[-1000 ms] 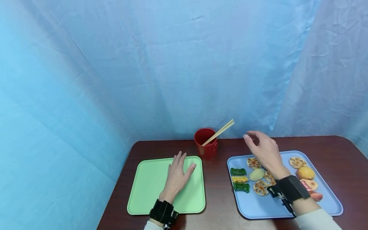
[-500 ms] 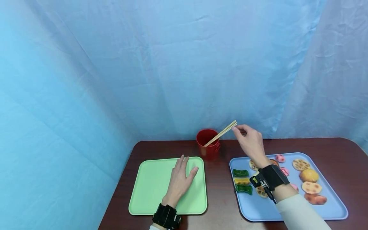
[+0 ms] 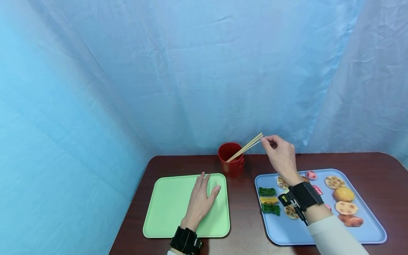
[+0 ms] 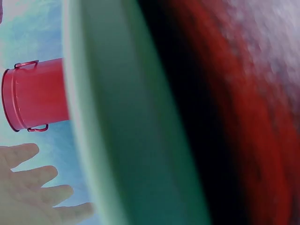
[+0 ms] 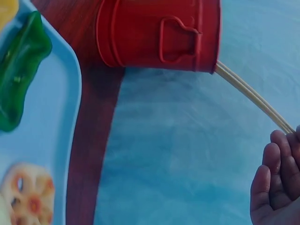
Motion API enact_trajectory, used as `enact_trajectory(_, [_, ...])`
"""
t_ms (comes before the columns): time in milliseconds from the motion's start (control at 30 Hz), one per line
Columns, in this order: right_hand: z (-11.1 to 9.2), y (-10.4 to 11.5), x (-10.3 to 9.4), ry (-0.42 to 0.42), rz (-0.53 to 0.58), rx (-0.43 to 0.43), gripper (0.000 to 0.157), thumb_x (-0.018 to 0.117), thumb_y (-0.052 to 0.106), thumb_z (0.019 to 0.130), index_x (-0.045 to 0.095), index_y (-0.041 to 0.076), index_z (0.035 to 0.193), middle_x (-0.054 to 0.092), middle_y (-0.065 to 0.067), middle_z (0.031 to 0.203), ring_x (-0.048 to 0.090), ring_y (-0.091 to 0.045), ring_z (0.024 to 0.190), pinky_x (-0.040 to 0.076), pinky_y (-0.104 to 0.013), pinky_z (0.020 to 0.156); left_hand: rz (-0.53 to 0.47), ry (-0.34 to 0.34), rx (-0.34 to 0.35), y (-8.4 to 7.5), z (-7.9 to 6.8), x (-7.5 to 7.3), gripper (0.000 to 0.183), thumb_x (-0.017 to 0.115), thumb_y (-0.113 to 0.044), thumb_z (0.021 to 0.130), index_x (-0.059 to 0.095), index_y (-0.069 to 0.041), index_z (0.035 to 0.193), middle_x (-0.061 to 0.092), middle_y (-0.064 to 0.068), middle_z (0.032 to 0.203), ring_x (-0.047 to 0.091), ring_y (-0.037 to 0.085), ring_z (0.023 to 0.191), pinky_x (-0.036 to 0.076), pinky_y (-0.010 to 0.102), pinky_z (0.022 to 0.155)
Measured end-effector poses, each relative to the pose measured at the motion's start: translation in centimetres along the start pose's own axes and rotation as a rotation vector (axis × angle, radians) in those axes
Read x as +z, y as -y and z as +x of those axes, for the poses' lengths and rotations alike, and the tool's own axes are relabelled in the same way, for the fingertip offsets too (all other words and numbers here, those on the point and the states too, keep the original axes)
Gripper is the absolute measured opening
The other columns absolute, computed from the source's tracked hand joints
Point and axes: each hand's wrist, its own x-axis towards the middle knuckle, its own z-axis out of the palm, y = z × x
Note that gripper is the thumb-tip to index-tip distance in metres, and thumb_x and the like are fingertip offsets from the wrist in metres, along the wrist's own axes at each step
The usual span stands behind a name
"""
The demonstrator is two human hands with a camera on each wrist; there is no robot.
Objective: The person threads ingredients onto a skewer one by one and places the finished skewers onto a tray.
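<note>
A red metal bucket (image 3: 232,170) at the back of the table holds several thin bamboo skewers (image 3: 244,148) that lean out to the right. My right hand (image 3: 282,156) pinches the upper end of one skewer, which stands slightly apart from the bundle; its lower end is in the bucket. The right wrist view shows the skewers (image 5: 253,97) running from the bucket's rim to the curled fingers (image 5: 260,187). My left hand (image 3: 199,204) is over the right part of a green tray (image 3: 169,209), fingers extended and holding nothing. Whether it touches the tray is unclear.
On the right, a blue tray (image 3: 287,235) bears food pieces: green pepper pieces (image 3: 271,209), a yellow strip (image 3: 268,200), lotus root slices (image 3: 334,182), a yellow rounded piece (image 3: 343,194) and pinkish pieces. My right forearm covers part of it. A blue curtain (image 3: 204,88) hangs behind the table.
My right hand has moved left from above the blue tray to the skewer ends and now pinches one, drawing it slightly away from the bundle. The left hand stays over the green tray.
</note>
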Motion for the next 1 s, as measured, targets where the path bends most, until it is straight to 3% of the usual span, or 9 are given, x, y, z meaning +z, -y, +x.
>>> enact_trajectory(167, [-0.3,-0.1,-1.7,-0.065,0.023,-0.035,0.034,0.058,0.039,0.106,0.074,0.01,0.113,0.071,-0.008,0.094,0.06,-0.018,0.08,0.043,-0.031,0.072,-0.003,0.004,-0.002,-0.3,0.2,0.0,0.072,0.053,-0.055,0.103,0.046,-0.004,0.154,0.033,0.018,0.165,0.026,0.04,0.153,0.027,0.058,0.12])
enact_trajectory(333, [-0.9,-0.5,-3.7,-0.167,0.106,-0.054,0.028,0.064,0.033,0.104,0.075,0.009,0.111,0.071,-0.006,0.092,0.058,-0.008,0.079,0.041,-0.024,0.072,-0.009,0.001,0.003,-0.6,0.4,0.2,0.072,0.054,-0.055,0.103,0.047,-0.005,0.154,0.033,0.016,0.165,0.027,0.039,0.153,0.028,0.057,0.119])
enact_trajectory(433, [-1.7,0.2,-5.2,-0.223,0.069,0.0,0.027,0.065,0.031,0.103,0.076,0.006,0.11,0.072,0.001,0.09,0.059,-0.002,0.078,0.041,-0.019,0.07,-0.01,-0.007,0.013,-0.6,0.6,0.3,0.072,0.054,-0.056,0.103,0.048,-0.004,0.153,0.034,0.017,0.165,0.028,0.039,0.152,0.029,0.057,0.119])
enact_trajectory(567, [-2.7,0.5,-6.8,-0.268,0.092,0.083,0.024,0.068,0.025,0.102,0.075,0.005,0.111,0.068,0.022,0.092,0.061,0.003,0.082,0.043,-0.013,0.07,-0.02,-0.017,0.026,-0.8,0.7,0.4,0.071,0.053,-0.056,0.103,0.049,-0.004,0.152,0.035,0.018,0.164,0.029,0.04,0.152,0.03,0.058,0.118])
enact_trajectory(667, [-3.4,0.4,-7.6,-0.281,0.158,0.131,0.024,0.067,0.022,0.102,0.074,0.002,0.112,0.069,0.022,0.095,0.064,0.0,0.085,0.045,-0.013,0.072,-0.044,-0.026,0.025,-1.2,0.6,0.4,0.071,0.054,-0.056,0.103,0.049,-0.005,0.152,0.036,0.015,0.164,0.031,0.038,0.151,0.031,0.058,0.118])
enact_trajectory(833, [-5.0,0.5,-8.6,-0.266,0.271,0.237,0.029,0.063,0.024,0.104,0.071,0.0,0.118,0.074,0.007,0.104,0.067,-0.011,0.096,0.048,-0.014,0.083,-0.209,-0.059,0.031,-2.9,0.5,0.5,0.064,0.057,-0.051,0.103,0.053,-0.007,0.149,0.043,0.011,0.159,0.042,0.032,0.146,0.039,0.057,0.113])
enact_trajectory(1000, [-6.7,1.5,-8.8,-0.257,0.488,0.392,0.033,0.065,0.028,0.103,0.069,0.0,0.122,0.074,-0.004,0.109,0.063,-0.018,0.099,0.048,-0.017,0.085,-0.523,-0.02,0.019,-5.9,0.4,1.2,0.051,0.06,-0.038,0.105,0.058,-0.007,0.145,0.056,0.009,0.148,0.052,0.028,0.137,0.046,0.048,0.109])
